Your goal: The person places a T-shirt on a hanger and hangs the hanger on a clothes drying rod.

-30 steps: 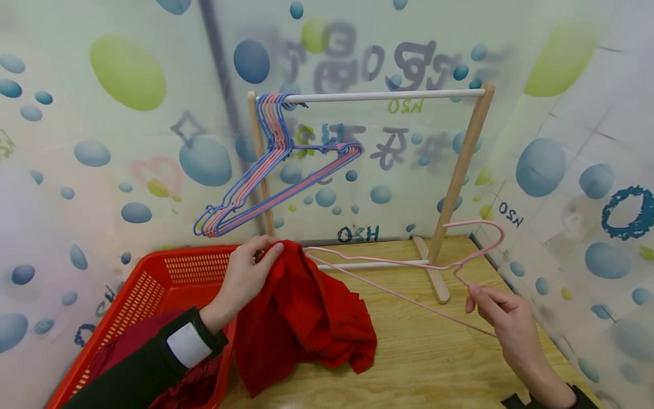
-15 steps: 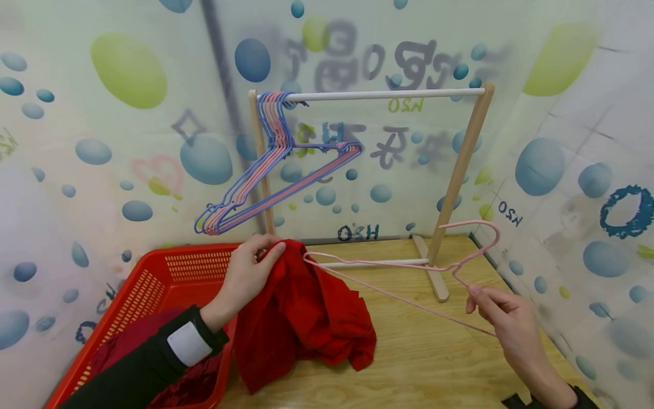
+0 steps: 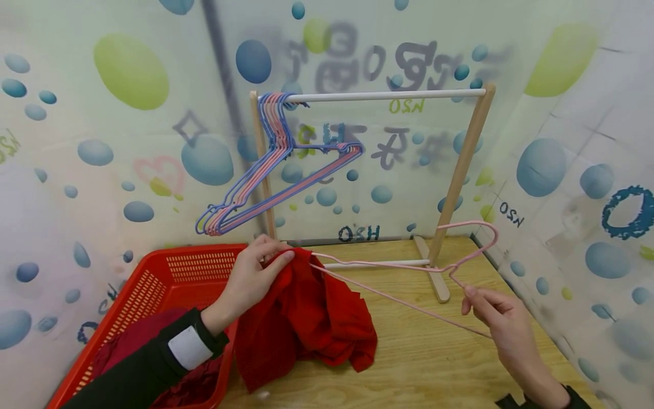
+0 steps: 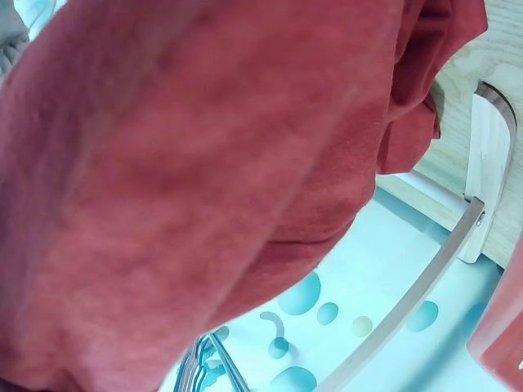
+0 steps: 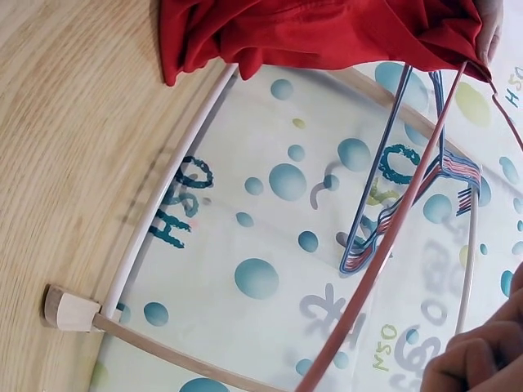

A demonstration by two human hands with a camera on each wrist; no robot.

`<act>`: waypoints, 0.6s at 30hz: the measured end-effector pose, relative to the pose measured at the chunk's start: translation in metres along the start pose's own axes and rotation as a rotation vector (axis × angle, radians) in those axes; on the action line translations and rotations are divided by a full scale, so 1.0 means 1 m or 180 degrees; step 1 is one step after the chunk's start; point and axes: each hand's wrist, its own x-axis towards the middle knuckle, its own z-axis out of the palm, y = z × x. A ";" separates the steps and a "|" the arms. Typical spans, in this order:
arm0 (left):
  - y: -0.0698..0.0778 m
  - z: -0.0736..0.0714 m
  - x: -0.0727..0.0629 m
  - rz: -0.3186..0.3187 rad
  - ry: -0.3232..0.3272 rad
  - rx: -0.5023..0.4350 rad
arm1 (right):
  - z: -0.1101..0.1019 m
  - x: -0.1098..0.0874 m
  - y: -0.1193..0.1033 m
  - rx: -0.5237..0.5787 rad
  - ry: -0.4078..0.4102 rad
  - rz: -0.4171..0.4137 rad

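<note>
In the head view my left hand (image 3: 252,278) pinches the top edge of a red cloth garment (image 3: 327,329), which hangs in folds down to the table. My right hand (image 3: 508,329) pinches a pink wire hanger (image 3: 452,268) near the neck, its hook pointing up and away. The hanger's left end is tucked out of sight at the garment's upper edge, close to my left fingertips. Red fabric (image 4: 212,188) fills much of the left wrist view. In the right wrist view, the hanger's bar (image 5: 382,245) runs up to the cloth (image 5: 319,33).
A wooden rack with a white rail (image 3: 388,95) stands at the back, several blue and pink hangers (image 3: 278,150) bunched at its left end. A red plastic basket (image 3: 153,278) holding dark red cloth (image 3: 138,341) is at left on the wooden table (image 3: 424,369).
My left hand has shifted slightly right with the garment's edge. The hanger's left tip, visible in front of the cloth half a second ago, is now hidden at its edge.
</note>
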 end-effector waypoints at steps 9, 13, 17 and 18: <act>0.002 0.000 -0.002 0.0228 -0.0110 -0.0059 | 0.004 0.001 0.006 0.0171 -0.0031 -0.0107; 0.003 0.001 -0.003 0.0451 -0.0222 -0.0065 | 0.008 0.001 0.006 0.0135 -0.0047 -0.0090; 0.006 0.004 -0.005 0.0748 -0.0335 -0.0056 | 0.013 0.001 0.005 0.0044 -0.0061 -0.0075; 0.006 0.004 -0.006 0.0816 -0.0350 -0.0055 | 0.014 0.001 0.005 0.0042 -0.0065 -0.0071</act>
